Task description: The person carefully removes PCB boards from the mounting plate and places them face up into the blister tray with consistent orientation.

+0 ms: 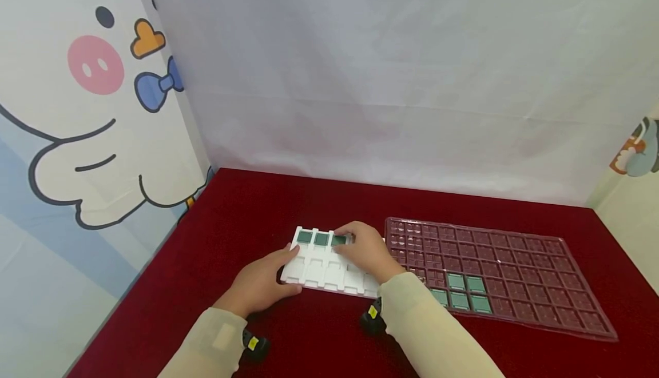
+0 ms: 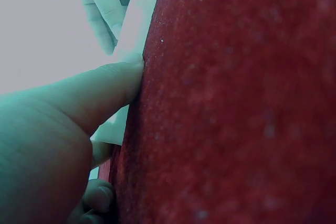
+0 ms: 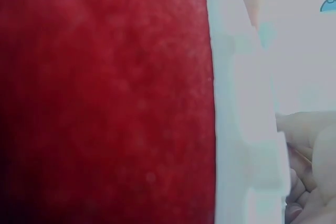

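Note:
A white compartment tray (image 1: 315,272) lies on the red cloth, with three green square pieces in its back row. My left hand (image 1: 259,281) holds the tray's left end, its thumb (image 2: 118,82) against the near edge. Over the tray reaches my right hand (image 1: 368,250), pinching the third green square (image 1: 338,240) between thumb and forefinger at its compartment. The other two squares, the leftmost green square (image 1: 304,237) and its neighbour (image 1: 321,239), sit in the compartments to the left. My right hand and wrist cover the tray's right part. In the right wrist view the right hand (image 3: 310,166) shows partly, beside the white rim.
To the right lies a clear, many-celled plastic tray (image 1: 525,275); several green squares (image 1: 458,300) sit in its near-left cells. Its left corner passes behind my right forearm. A red cloth (image 1: 288,195) covers the table, with a white curtain (image 1: 391,80) behind.

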Demonstrator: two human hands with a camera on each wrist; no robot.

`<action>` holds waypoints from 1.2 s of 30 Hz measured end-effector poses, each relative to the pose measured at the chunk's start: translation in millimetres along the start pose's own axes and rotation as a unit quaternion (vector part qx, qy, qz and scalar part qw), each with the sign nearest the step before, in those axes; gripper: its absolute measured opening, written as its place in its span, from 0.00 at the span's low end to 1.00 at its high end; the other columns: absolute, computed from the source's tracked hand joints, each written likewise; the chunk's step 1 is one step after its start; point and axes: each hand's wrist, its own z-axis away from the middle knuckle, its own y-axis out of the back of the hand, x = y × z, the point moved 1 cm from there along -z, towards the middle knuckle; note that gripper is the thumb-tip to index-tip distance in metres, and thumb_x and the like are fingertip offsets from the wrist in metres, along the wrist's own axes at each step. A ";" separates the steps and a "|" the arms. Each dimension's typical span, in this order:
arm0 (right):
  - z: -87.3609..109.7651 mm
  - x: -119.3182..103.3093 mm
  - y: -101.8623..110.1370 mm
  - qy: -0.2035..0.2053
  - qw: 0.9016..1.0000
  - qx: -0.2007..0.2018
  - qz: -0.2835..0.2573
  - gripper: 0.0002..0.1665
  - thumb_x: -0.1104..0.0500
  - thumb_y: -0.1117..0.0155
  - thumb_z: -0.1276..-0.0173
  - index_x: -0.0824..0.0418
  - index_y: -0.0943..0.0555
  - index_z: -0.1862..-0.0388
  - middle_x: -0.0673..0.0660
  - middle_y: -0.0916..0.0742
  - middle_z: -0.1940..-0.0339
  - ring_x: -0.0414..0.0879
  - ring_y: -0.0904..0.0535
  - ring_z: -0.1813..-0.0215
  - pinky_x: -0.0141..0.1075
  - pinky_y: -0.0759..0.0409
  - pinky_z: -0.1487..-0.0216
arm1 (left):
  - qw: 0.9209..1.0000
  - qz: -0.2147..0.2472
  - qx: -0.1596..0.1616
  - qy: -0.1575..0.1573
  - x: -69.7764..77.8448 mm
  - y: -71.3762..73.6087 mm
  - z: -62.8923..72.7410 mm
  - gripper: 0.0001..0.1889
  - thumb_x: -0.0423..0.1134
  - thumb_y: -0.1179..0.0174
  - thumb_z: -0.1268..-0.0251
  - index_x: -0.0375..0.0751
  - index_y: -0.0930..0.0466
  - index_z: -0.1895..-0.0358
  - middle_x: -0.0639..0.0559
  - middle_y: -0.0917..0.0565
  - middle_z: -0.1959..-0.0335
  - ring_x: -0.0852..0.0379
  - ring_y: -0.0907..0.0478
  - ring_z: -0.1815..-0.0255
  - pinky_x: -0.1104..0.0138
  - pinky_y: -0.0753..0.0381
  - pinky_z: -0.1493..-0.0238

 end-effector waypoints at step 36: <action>24.9 -2.6 37.5 0.011 0.999 0.031 -0.032 0.16 0.56 0.26 0.31 0.53 0.12 0.44 0.49 0.15 0.52 0.48 0.28 0.60 0.41 0.26 0.65 | 1.000 0.001 0.013 -0.008 0.2 -0.2 0.9 0.44 0.47 0.25 0.40 0.48 0.35 0.20 0.49 0.35 0.20 0.46 0.35 0.23 0.47 0.32 0.28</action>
